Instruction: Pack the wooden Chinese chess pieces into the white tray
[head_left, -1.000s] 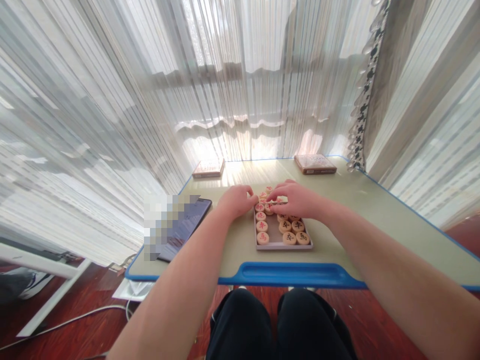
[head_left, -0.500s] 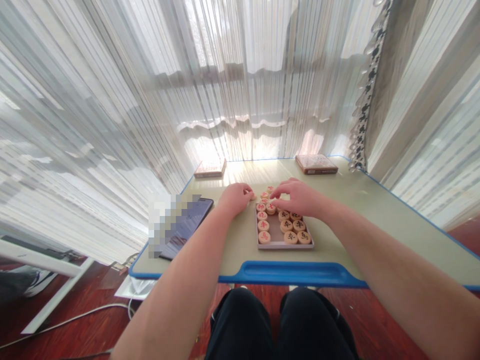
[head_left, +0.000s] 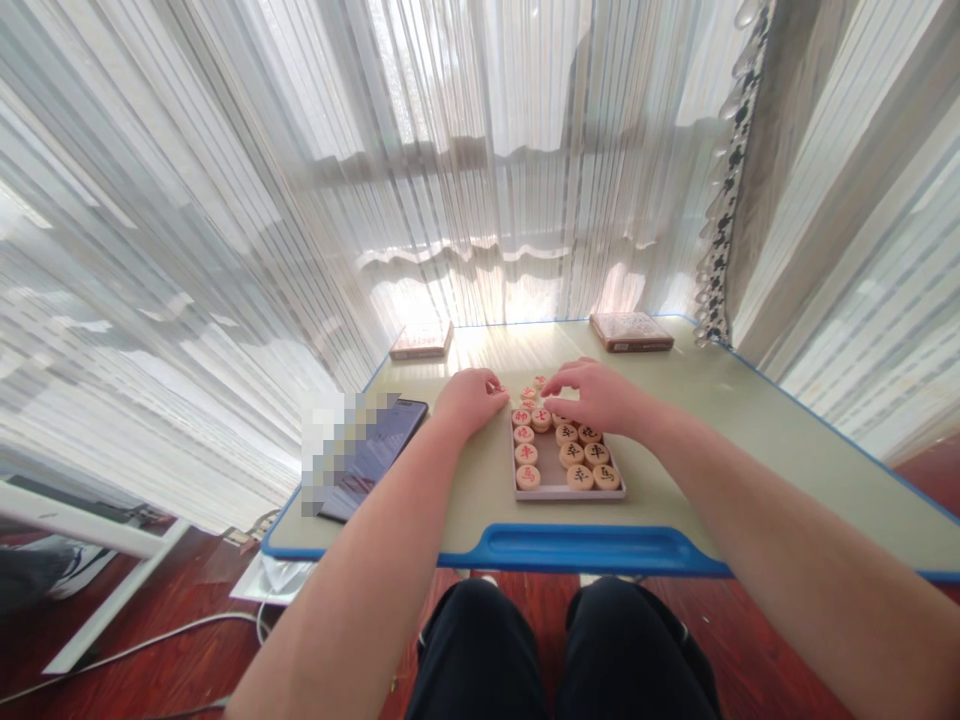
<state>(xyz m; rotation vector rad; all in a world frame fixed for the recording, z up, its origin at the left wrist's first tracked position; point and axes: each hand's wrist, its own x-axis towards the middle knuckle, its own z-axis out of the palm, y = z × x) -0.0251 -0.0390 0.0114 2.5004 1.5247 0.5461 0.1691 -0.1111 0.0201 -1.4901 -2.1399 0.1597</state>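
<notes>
On the far left of the pale green, blue-edged desk [head_left: 465, 505] lies your black smartphone [head_left: 382, 462], its lower corner pixelated, and a flat patterned box [head_left: 421, 342] sits at the far edge. Your left hand [head_left: 469, 403] rests just beside the tray, knuckles up and fingers loosely curled; you can't tell from this view whether it grips anything. In front of you is a shallow, rectangular grey-white tray [head_left: 551, 493] holding round, pale wooden Chinese chess pieces [head_left: 527, 477], engraved red down the left side and black down the right. More pieces run in a short line past the tray's far end, and your hand partly blocks whether they sit inside it. Your right hand [head_left: 592, 397] arches over those upper pieces, fingers spread and open. A second flat patterned box [head_left: 630, 332] sits at the far right edge.
</notes>
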